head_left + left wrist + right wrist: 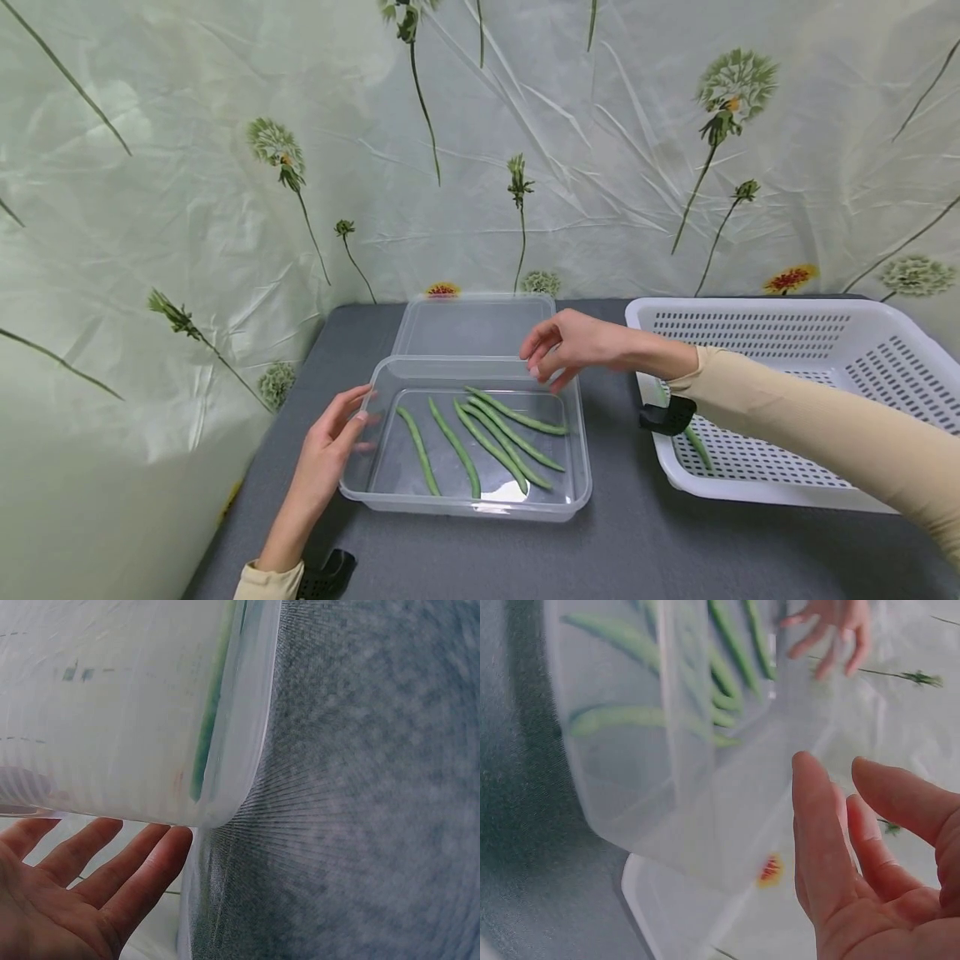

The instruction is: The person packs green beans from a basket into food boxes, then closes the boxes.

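Note:
A clear plastic container [465, 507] holds several green beans [498, 446] laid out roughly side by side. My left hand [330, 446] is at its left side. In the left wrist view, spread fingertips [176, 844] touch the outside of the container wall. Over the container's far right corner hangs my right hand [558, 346], holding nothing. In the right wrist view its thumb and index finger stand apart, the fingers loosely bent. A white perforated basket [757, 492] stands to the right, with a green bean [699, 447] inside, partly hidden by the right wrist's camera.
Behind the container lies a clear lid [476, 323], reaching back to the wall covering [465, 208] printed with dandelions. Everything stands on a grey cloth-covered table [480, 558]. The right forearm crosses over the basket's near left part.

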Available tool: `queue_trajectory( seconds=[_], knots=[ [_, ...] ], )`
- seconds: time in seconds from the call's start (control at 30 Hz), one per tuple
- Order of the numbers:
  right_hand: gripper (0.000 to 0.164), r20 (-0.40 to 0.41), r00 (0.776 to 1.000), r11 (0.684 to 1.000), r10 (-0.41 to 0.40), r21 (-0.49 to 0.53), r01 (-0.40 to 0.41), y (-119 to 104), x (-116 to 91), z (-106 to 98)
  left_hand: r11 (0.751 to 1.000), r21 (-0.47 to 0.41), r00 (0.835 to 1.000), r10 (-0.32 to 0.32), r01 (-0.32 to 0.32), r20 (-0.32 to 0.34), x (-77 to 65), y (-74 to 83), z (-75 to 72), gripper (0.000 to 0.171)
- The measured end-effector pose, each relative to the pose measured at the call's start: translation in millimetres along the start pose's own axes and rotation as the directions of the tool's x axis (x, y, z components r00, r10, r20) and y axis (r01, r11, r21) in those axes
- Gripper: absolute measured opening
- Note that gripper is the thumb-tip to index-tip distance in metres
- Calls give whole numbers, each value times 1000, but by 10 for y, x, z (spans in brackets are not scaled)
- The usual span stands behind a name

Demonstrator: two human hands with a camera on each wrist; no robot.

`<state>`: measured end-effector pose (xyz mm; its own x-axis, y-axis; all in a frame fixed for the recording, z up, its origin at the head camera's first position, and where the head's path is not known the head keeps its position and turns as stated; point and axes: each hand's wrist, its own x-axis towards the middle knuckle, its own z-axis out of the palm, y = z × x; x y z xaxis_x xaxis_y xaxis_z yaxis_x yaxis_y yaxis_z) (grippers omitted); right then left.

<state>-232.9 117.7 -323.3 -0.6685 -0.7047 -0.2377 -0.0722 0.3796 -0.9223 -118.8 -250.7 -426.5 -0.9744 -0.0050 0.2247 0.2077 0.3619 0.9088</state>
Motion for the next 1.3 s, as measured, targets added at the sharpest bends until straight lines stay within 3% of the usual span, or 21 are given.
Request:
queue_trajectory(
  seconds=[0.37, 0.57, 1.0, 1.3],
  knots=[
    [34, -88, 993, 996, -82, 24, 84, -136, -443, -128, 1000, -10, 1000, 2, -2, 6, -19, 7, 4, 37],
    [33, -156, 981, 991, -117, 45, 126, -98, -690, -239, 1000, -3, 1000, 0, 0, 5, -19, 16, 7, 37],
    [38, -260, 961, 996, -91, -40, 84, 268, -1176, -535, 1000, -16, 1000, -7, 8, 5, -7, 20, 2, 36],
    [34, -240, 970, 991, -38, -131, 7, 612, -1294, -705, 1000, -24, 1000, -15, 15, 6, -6, 39, 17, 37]
  ],
)
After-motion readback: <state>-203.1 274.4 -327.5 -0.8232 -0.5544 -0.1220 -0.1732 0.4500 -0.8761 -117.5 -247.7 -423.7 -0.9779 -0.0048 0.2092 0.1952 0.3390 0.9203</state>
